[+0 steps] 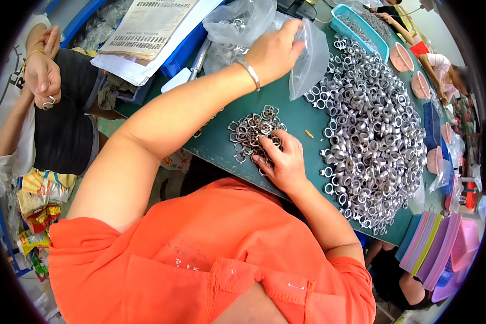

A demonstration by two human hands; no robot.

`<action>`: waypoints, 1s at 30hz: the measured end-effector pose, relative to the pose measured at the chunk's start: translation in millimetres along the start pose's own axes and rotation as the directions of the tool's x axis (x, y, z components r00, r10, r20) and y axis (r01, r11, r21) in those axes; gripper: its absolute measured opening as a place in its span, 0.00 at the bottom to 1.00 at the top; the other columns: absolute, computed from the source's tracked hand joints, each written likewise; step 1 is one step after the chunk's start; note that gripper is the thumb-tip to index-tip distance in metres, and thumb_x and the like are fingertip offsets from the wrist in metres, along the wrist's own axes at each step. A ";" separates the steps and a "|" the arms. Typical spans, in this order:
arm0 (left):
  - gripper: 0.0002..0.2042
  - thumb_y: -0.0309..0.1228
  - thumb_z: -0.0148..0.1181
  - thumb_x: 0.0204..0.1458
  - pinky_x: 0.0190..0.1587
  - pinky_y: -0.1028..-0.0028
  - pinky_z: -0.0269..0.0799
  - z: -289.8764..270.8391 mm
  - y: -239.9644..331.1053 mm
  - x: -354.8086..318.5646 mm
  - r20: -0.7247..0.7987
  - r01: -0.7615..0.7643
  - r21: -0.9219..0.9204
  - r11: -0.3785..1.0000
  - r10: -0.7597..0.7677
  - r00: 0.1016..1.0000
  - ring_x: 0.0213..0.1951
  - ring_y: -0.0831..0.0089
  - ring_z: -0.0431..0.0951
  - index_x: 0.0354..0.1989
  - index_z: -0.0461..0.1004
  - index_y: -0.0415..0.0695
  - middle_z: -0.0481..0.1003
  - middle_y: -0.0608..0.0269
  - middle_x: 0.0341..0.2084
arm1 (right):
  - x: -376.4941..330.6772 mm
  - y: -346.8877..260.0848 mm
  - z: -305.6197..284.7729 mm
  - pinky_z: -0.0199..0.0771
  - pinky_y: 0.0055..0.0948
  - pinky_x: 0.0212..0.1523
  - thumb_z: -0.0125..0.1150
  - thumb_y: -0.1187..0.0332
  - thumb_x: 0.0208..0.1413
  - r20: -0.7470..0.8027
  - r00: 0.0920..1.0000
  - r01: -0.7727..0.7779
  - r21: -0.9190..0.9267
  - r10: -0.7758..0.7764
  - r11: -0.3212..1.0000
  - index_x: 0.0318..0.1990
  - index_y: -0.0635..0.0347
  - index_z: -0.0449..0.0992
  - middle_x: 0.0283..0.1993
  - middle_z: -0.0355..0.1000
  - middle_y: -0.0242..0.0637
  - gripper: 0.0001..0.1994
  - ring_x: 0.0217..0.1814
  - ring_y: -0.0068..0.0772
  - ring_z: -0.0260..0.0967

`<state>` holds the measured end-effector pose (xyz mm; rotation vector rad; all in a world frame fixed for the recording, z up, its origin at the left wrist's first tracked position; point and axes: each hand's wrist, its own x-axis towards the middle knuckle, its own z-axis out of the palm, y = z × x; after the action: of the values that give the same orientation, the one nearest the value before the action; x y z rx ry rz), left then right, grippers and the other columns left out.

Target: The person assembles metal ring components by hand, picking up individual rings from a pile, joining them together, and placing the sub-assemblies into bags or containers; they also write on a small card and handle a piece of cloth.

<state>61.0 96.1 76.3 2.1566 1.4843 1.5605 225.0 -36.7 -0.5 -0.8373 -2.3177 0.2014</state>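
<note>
My left hand (pixel 275 51) stretches across the bench, its fingers closed on the edge of a clear plastic bag (pixel 310 62) that hangs from it. A silver bangle is on that wrist. Low on the bench, near my body, my right hand (pixel 287 166) curls its thumb and fingers around part of a small pile of thin metal rings (pixel 251 129). Some fingertips are hidden among the rings. To the right lies a large heap of thicker grey metal rings (pixel 375 135), apart from the small pile.
Papers (pixel 146 29) rest over a blue crate at the back left. A turquoise tray (pixel 359 32) and pink baskets (pixel 401 58) stand beyond the heap. Stacked coloured trays (pixel 429 245) are at the right. Another person's hand (pixel 43 81) holds a ring at the left; others sit farther off.
</note>
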 end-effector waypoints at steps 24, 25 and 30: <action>0.12 0.32 0.61 0.42 0.40 0.61 0.70 39.4 -17.9 -44.9 0.539 -0.254 -0.081 0.964 0.257 0.802 0.36 0.54 0.75 0.36 0.72 0.44 0.74 0.52 0.30 | 32.5 5.9 -19.0 0.71 0.21 0.28 0.59 0.73 0.53 0.356 0.541 -0.235 0.934 0.762 -0.270 0.43 0.61 0.70 0.30 0.70 0.31 0.10 0.30 0.22 0.70; 0.12 0.32 0.61 0.42 0.40 0.61 0.70 39.8 -14.7 -44.0 0.547 -0.240 -0.066 0.969 0.236 0.803 0.37 0.54 0.75 0.37 0.72 0.44 0.74 0.52 0.31 | 31.5 6.2 -22.4 0.71 0.21 0.28 0.59 0.73 0.53 0.353 0.539 -0.232 0.935 0.765 -0.268 0.43 0.61 0.70 0.30 0.70 0.31 0.10 0.30 0.22 0.70; 0.14 0.31 0.60 0.43 0.40 0.61 0.70 43.6 -13.0 -39.8 0.552 -0.185 -0.039 0.982 0.176 0.815 0.38 0.54 0.75 0.40 0.73 0.44 0.75 0.52 0.31 | 32.9 -3.5 -33.7 0.72 0.28 0.24 0.55 0.68 0.56 0.489 0.562 -0.218 0.866 0.667 -0.450 0.46 0.58 0.66 0.34 0.70 0.36 0.12 0.29 0.29 0.72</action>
<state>86.1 92.4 21.4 2.5195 1.1240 0.8236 225.4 -21.6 44.3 -0.7841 -0.4733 1.8838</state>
